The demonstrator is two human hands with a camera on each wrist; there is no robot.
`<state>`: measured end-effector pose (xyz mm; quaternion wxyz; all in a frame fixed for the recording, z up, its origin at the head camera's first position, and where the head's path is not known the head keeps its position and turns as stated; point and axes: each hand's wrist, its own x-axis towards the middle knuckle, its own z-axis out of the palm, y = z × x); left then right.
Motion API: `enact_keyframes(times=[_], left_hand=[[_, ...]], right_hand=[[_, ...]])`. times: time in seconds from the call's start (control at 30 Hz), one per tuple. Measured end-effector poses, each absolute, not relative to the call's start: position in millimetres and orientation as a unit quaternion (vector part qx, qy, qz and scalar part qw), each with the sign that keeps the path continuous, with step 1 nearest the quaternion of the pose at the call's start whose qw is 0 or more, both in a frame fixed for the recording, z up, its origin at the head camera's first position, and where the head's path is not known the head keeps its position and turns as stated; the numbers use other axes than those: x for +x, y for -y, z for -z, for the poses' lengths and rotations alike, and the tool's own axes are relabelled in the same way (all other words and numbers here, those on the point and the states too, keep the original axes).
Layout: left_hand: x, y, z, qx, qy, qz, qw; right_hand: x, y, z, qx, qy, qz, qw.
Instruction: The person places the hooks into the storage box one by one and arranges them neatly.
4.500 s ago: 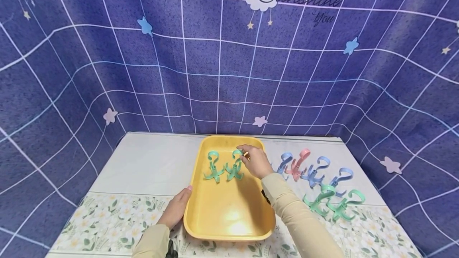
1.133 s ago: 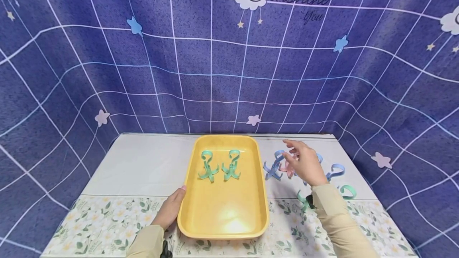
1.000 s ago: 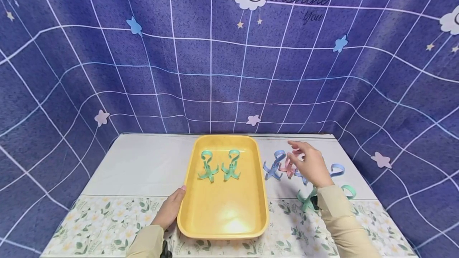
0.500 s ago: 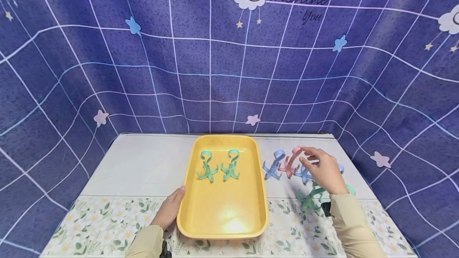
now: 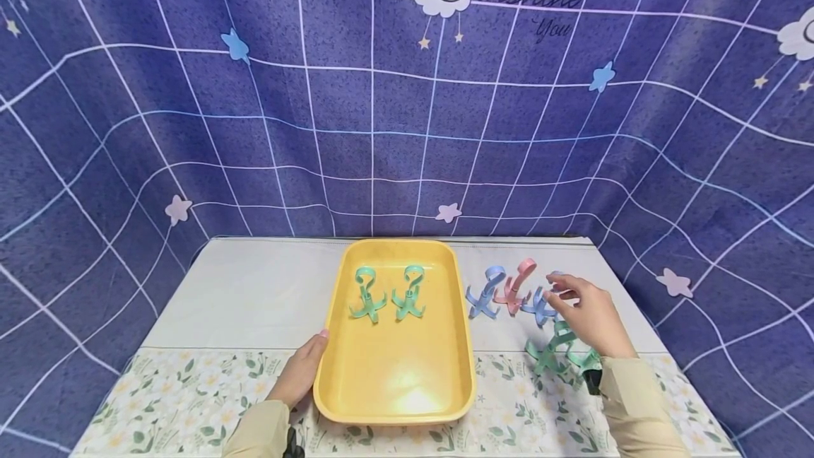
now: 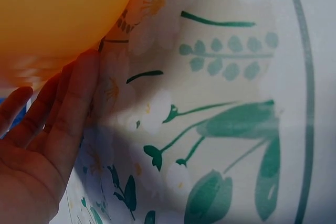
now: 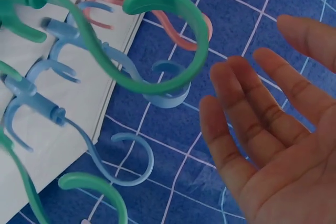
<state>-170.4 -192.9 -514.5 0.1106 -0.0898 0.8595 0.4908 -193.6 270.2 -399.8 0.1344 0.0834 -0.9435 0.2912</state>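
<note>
Right hand (image 5: 590, 313): fingers and thumb apart, holding nothing. Just left of its fingertips: blue claw-footed, curl-topped stand (image 5: 539, 311), plastic by its look. Farther left: pink stand (image 5: 516, 293), same shape and material. By its wrist: green stands (image 5: 545, 357), likewise. Left hand (image 5: 300, 367): fingers straight, against yellow rectangular tray (image 5: 394, 366), plastic-looking. Handling note, my judgement: pinch a single stem below its curl, lift straight, avoid snagging neighbouring claws.

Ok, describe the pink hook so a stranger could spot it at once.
Find the yellow tray on the table. To its right, the pink hook sits between two blue hooks. It alone is pink; every other visible hook is blue or green.
</note>
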Motion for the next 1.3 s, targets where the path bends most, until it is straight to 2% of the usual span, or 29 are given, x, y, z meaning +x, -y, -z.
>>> enact_keyframes(times=[0.47,0.9,1.3], left_hand=[[-169.8,195.8,516.1,-0.092,-0.857,-0.496,0.104],[-168.4,192.6,515.1,-0.095,-0.853,-0.501,0.113],[-169.6,193.9,517.7,-0.090,-0.850,-0.507,0.112]], right_hand=[[-182.1,-283.8,396.8,0.088,0.953,-0.276,0.087],[-180.7,-288.1,394.9,0.131,0.954,-0.270,0.003],[-181.1,-286.5,397.3,0.130,0.961,-0.244,-0.007]])
